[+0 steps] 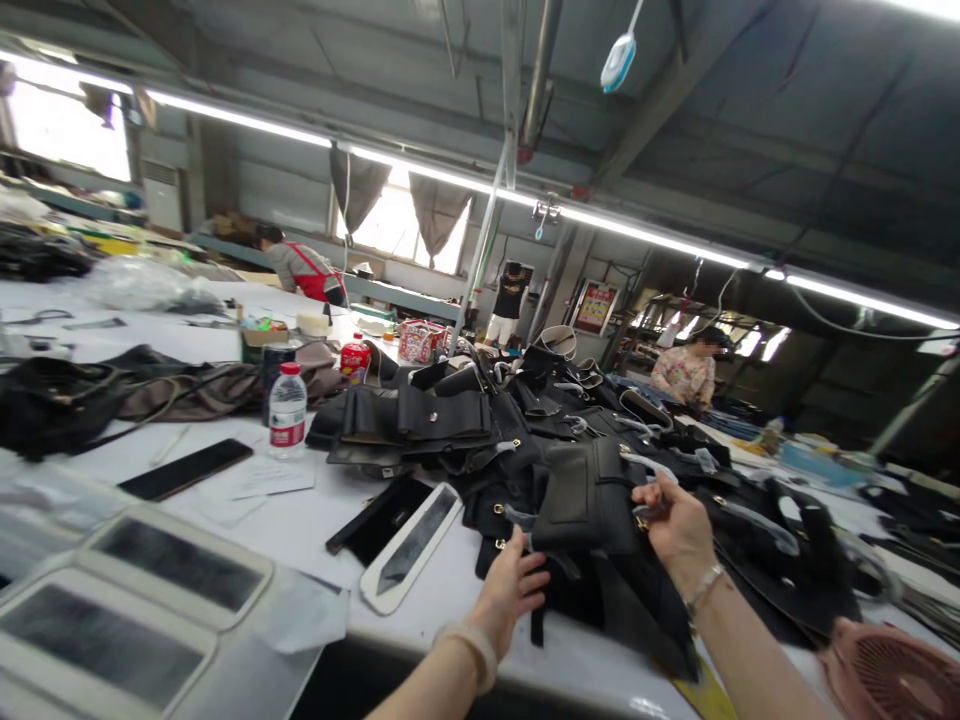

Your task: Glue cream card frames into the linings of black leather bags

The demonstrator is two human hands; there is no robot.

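Well, starting at the left edge of the frame, I see dark fabric heaped on the white bench, and below it, in the lower left, pale panels with dark windows. A black flat strip lies just above them, with a red-capped bottle upright to its right. Farther back, a person in a red apron leans over, and a red container stands short of them. Moving toward the middle, I have a black piece lying beside a long pale panel with a dark centre.

Right of that comes my left hand, a pale band on its wrist; its fingers are spread apart by the lower left corner of the black leather bag, and I cannot tell whether they touch it. The bag is right of centre, at the front of a heap of black leather pieces. My right hand, with a bracelet, has its fingers curled and clamped on the bag's right edge. Behind it, a person in a floral top looks down; at lower right is a pink fan.
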